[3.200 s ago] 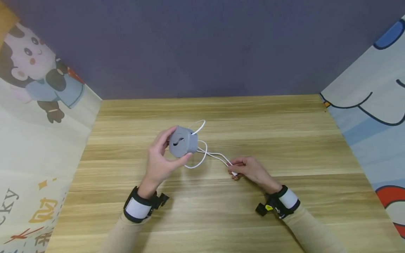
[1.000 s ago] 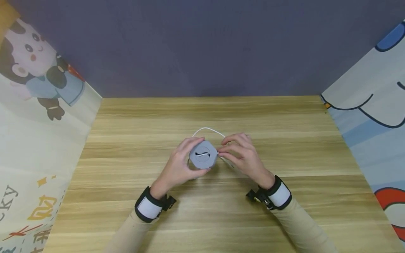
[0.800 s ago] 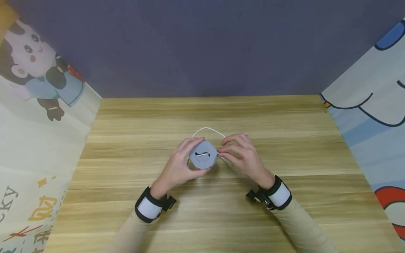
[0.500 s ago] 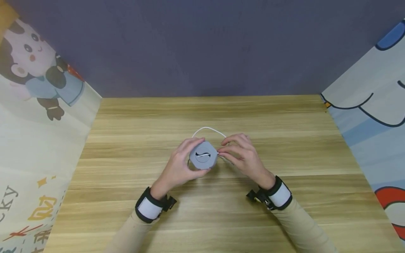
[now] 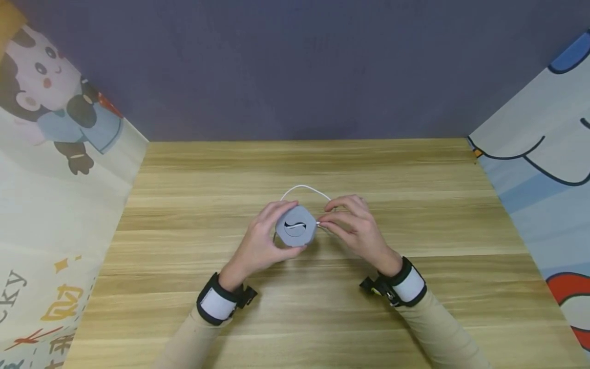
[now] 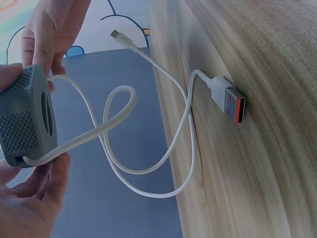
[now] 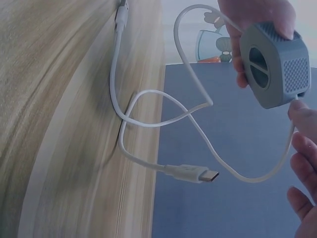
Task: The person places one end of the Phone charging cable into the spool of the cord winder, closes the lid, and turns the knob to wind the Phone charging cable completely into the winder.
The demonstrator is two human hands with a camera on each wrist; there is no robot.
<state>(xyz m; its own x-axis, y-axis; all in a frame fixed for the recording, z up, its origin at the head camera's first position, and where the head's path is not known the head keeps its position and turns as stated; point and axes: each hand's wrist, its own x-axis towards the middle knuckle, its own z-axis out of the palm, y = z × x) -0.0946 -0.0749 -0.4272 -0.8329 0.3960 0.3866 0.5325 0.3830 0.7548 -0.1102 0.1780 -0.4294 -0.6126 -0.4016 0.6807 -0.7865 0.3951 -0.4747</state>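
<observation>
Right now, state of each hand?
Left hand: grips the grey rounded cable-winder case.
Right hand: pinches the thin white USB cable at the case's edge.

— What sort of surface is this?

— A light wooden table with long straight grain, its planks running from left to right. The far edge meets a flat, matte wall of dark purple-blue.

— And at the sides?

— Along the table's left edge stands a pale printed panel with a cartoon panda in a blue top and orange lettering lower down. Along the right edge stands a light blue and white cartoon panel with dark curved outlines, with a red patch near the near right corner.

— How is the light?

— Even and soft, with faint shadows on the wood.
</observation>
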